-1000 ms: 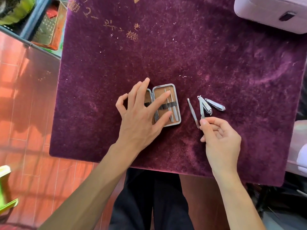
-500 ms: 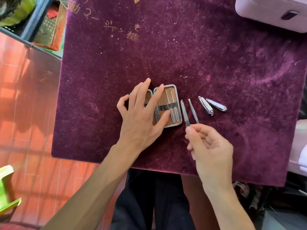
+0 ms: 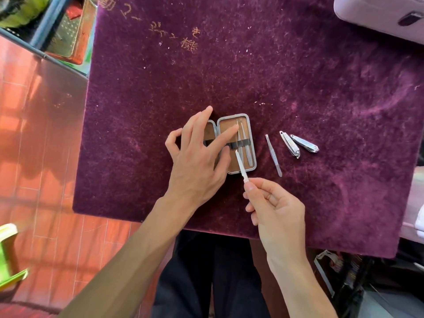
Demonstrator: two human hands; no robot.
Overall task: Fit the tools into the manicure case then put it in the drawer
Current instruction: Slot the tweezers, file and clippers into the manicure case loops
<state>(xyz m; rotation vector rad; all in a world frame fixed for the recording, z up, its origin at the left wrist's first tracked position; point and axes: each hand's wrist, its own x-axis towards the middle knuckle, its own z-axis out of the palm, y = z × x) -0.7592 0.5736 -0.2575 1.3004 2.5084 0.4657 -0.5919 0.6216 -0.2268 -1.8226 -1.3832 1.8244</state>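
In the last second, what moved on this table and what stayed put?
The right hand, pinching the thin metal file, carried it left from beside the clippers, past the tweezers, until its tip is over the open case. The left hand stayed on the case; tweezers and clippers lay unmoved.

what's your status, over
Left hand rests on open tan metal-rimmed manicure case; right hand pinches slim steel nail file, tip over case. Steel tweezers, two silver nail clippers loose on purple velvet cloth.

Single view only: head-worn wide-angle camera, facing steeply down from above the near edge of the purple velvet cloth (image 3: 298, 76). Close range; cloth fills most of frame, red tiled floor (image 3: 34, 157) at left.
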